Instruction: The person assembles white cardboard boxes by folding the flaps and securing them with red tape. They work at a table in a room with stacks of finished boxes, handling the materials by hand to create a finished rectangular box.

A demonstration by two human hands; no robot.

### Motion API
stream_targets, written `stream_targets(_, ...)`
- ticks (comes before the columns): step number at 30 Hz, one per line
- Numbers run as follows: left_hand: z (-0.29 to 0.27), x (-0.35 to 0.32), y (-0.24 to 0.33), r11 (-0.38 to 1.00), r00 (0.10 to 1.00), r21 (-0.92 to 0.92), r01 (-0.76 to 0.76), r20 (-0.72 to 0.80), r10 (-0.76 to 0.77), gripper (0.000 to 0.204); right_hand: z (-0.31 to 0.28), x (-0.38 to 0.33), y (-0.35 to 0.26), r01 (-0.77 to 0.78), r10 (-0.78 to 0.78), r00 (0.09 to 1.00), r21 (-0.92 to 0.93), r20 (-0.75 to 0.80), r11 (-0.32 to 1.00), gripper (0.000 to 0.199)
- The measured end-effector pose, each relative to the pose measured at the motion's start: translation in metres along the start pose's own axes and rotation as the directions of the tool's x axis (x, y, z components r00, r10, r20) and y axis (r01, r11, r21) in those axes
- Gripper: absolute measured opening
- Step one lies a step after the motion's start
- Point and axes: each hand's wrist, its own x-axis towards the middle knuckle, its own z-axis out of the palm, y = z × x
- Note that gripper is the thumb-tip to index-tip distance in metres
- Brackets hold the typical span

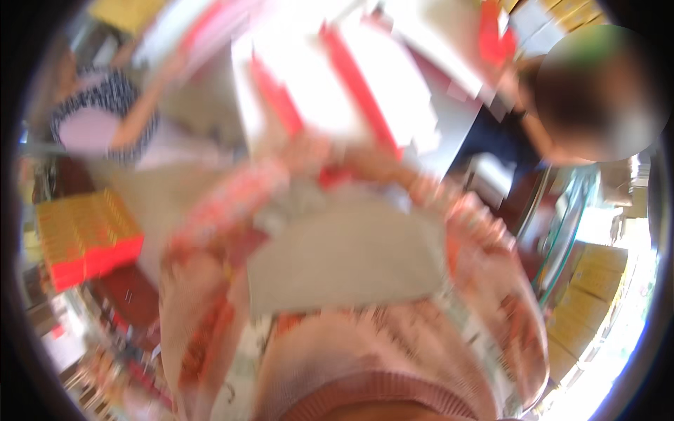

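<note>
My left hand (307,151) and my right hand (372,163) are close together at the near edge of a white surface (316,84). Both are smeared by motion, so their fingers cannot be made out. A small red patch (335,177) shows just below and between them; its kind is unclear. Two long red strips, a left one (277,95) and a right one (358,88), run away from my hands across the white surface. Below the hands, a plain beige piece (347,256) covers the front of my pink patterned clothing.
Orange-yellow boxes with a red side (88,238) are stacked at the left. A person in a patterned top (105,112) is at the far left. Another person (540,133) reaches in at the far right, near a red thing (495,35). Yellowish cartons (590,295) stand at the right.
</note>
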Motion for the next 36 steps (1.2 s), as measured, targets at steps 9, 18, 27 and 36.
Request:
stream_targets(9,-0.021,-0.014,0.004,0.986,0.987,-0.039,-0.16,-0.002,0.16,0.017,-0.025,-0.014,-0.021,0.027,-0.026,0.998,-0.012,0.057,1.0,0.036)
stream_targets(18,-0.011,-0.045,0.041,0.99,0.932,0.08,-0.12,-0.333,0.14,0.035,-0.026,-0.01,-0.04,-0.049,0.064,0.991,-0.123,0.119,0.991,0.038)
stream_targets(27,0.035,-0.053,0.052,0.987,0.901,0.124,0.105,-0.432,-0.042,0.013,-0.018,-0.005,-0.038,0.057,-0.043,0.997,-0.22,0.069,0.974,0.038)
stream_targets(36,0.006,-0.138,0.011,0.961,0.859,0.138,0.239,-0.491,-0.143,0.014,-0.024,0.035,-0.007,0.192,-0.247,0.969,-0.628,0.001,0.754,0.018)
